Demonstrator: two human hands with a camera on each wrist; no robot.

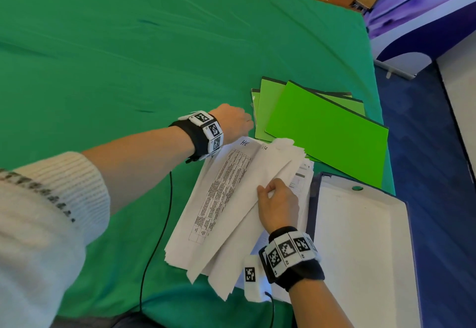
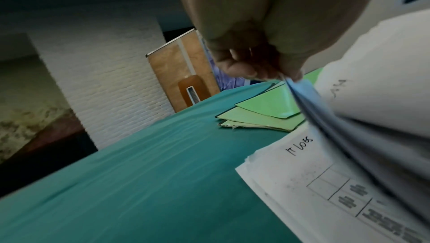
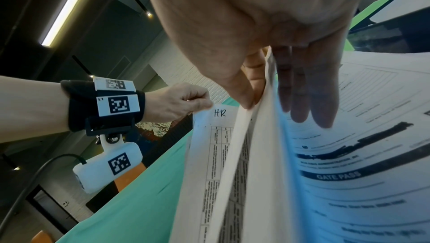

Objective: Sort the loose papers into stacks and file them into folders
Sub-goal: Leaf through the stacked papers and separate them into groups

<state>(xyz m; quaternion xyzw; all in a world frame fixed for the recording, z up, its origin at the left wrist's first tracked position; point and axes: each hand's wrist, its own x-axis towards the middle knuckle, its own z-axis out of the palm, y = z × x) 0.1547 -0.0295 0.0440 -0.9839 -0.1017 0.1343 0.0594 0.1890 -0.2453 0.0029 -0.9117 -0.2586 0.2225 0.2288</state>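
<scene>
A thick pile of loose white papers (image 1: 206,224) lies on the green cloth. My left hand (image 1: 248,124) pinches the top corner of a table-printed sheet marked "HR" (image 1: 231,173), lifting it; the left wrist view shows the pinch (image 2: 274,74) and a sheet marked "IT logs" (image 2: 300,147) lying flat beneath. My right hand (image 1: 268,188) grips a raised bundle of sheets (image 1: 273,163), thumb (image 3: 242,89) on one side and fingers (image 3: 309,90) on the other. A "Gate Pass" form (image 3: 349,173) lies under that bundle. Several bright green folders (image 1: 322,127) are fanned out behind the pile.
An open dark blue folder with a white inside (image 1: 360,250) lies at the right, next to the pile and near the table's edge. A black cable (image 1: 159,237) trails across the cloth from my left wrist. Green cloth (image 1: 128,57) stretches to the left and back.
</scene>
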